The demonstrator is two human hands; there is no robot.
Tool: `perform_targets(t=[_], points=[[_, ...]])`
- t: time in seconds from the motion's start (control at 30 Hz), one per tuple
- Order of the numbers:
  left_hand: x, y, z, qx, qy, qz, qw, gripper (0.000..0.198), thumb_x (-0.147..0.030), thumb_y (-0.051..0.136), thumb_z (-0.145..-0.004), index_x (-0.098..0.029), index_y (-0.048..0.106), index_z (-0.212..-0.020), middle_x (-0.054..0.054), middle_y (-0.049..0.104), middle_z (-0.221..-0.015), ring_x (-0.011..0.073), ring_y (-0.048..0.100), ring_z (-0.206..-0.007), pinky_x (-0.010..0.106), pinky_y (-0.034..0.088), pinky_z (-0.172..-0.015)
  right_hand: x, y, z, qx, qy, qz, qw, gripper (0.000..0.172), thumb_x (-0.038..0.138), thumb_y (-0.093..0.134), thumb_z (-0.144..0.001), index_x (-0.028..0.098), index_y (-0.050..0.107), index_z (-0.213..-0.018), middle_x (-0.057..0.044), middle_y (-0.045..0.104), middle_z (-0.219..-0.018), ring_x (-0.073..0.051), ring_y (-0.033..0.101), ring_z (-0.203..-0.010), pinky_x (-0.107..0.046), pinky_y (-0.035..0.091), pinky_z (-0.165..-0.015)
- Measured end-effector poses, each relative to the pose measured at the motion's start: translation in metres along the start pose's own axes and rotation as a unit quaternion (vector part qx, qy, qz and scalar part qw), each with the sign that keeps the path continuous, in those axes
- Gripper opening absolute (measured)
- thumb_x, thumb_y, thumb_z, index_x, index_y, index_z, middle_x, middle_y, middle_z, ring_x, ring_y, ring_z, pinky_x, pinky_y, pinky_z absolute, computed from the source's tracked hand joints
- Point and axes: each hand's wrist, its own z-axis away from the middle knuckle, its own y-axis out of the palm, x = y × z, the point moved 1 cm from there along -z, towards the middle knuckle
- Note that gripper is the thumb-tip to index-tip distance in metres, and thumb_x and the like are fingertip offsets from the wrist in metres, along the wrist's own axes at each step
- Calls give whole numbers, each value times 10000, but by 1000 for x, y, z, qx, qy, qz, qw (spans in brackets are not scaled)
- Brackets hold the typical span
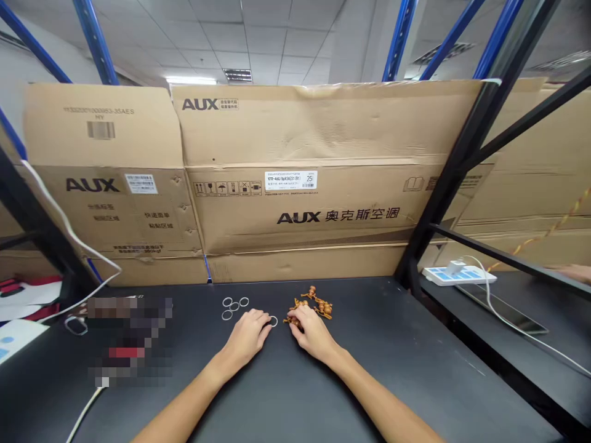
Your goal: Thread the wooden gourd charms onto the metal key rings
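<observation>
At the centre of a dark desk (277, 394), the wearer's two hands rest side by side, well apart from the cardboard behind. The left hand (247, 337) lies palm down with its fingers bent and close together; a single pale ring (276, 321) sits at its thumb and fingertips, on the side facing the other hand. Whether the fingers grip this ring or merely touch it cannot be told. Beyond the same hand, to its left, four similar rings (231, 304) lie flat in a loose cluster.

The right hand (313, 333) is arched, fingers pointing down, over the near left part of a small heap of glossy orange-brown ornaments (324, 309), rounded and gourd-like in form. Its fingertips are partly hidden among them, so a firm hold cannot be confirmed. The rest of the heap spreads just beyond and to the right of this hand; one piece lies at its far end.

At the left side of the desk, a pixelated patch (133, 335) obscures several objects, and a white cable (85, 409) runs from its lower edge. Behind stand large cardboard panels (295, 141) printed "AUX", framed by black and blue metal posts. To the right, on a neighbouring dark surface, a white power strip (441, 277) carries a white plug (455, 267), with a dark flat object (508, 311) near it.
</observation>
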Motion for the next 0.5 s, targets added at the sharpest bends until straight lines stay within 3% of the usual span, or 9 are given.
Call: perform_targets(t=[0.5], points=[[-5,-6,-2,24,47,-37,998,179,-279,504,-931,-176,635,-867,51,643,-836,205,570,-799,330,429,-742,5,-3,0,26,-7,7,1000,84,139,530,-855,199,588,-855,-50,587,-881,-208,535,-863,-343,443,-762]])
